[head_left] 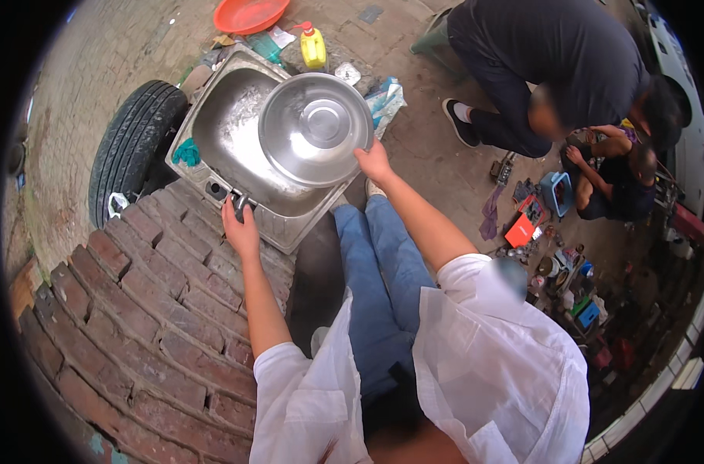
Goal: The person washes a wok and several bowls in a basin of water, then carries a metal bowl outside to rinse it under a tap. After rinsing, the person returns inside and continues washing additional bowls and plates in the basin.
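My right hand (372, 161) is closed on the rim of a round steel basin (290, 135), which is held tilted over the right part of a stainless sink (213, 124). My left hand (239, 220) is closed on the metal tap (243, 199) at the sink's near edge. A crumpled teal cloth (187, 153) lies on the sink's left rim.
A tire (131, 139) stands left of the sink, beside a brick ledge (135, 309). Behind are an orange tub (244, 14) and a yellow jug (312, 48). Two people (545, 54) (615, 185) crouch at right among scattered tools (569, 286) and a blue crate (555, 193).
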The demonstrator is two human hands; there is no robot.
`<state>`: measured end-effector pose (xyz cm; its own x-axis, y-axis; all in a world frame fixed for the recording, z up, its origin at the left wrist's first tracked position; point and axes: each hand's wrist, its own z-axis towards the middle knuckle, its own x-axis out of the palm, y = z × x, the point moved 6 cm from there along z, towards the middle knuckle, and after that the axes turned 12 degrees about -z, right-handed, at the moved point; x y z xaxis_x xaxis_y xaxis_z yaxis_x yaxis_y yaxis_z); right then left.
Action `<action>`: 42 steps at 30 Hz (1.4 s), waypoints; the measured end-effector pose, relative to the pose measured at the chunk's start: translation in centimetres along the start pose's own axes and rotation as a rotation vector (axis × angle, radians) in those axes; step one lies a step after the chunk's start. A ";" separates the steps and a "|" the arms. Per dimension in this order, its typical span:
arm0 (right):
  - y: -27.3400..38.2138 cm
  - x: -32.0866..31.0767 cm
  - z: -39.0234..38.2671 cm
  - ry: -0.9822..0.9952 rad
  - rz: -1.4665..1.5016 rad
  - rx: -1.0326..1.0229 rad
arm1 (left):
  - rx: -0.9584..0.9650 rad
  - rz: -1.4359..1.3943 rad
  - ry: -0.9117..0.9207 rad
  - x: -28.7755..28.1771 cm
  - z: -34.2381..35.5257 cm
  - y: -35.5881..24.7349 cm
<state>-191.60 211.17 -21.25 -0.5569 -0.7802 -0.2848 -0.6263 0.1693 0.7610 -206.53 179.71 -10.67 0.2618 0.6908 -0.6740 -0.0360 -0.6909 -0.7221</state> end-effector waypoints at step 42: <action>11.1 9.7 -2.6 -0.048 -0.630 -0.480 | -1.086 -1.479 -0.543 22.8 2.4 4.1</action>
<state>-202.54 203.96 -14.05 -0.2055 -0.6138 -0.7623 -0.5338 -0.5825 0.6129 -202.99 193.13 -29.37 -0.7799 0.6014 0.1737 0.4880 0.7579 -0.4331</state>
